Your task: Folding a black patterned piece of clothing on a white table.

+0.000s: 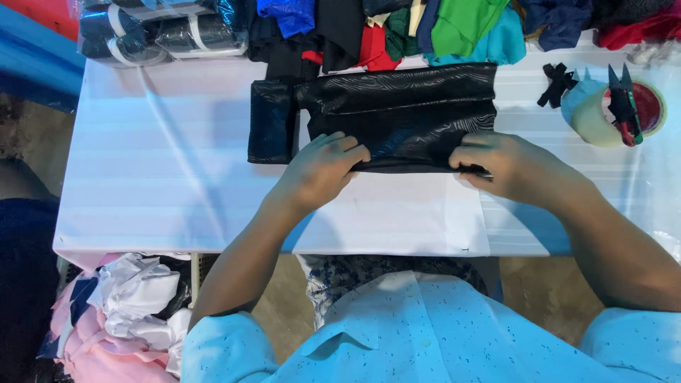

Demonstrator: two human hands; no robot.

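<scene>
A shiny black plastic bag (404, 106) with folded cloth inside lies across the middle of a white table (156, 177). My left hand (323, 167) presses on the bag's near left edge with fingers curled over it. My right hand (507, 164) pinches the near right edge of the same bag. A smaller black packed bundle (271, 120) lies against the bag's left end.
Folded clothes (397, 28) in several colours are piled along the far edge, and wrapped black packs (142, 32) at far left. A roll of tape (603, 113) with small snips (624, 106) on it lies at the right. Loose cloth (120, 312) sits below the table's left corner.
</scene>
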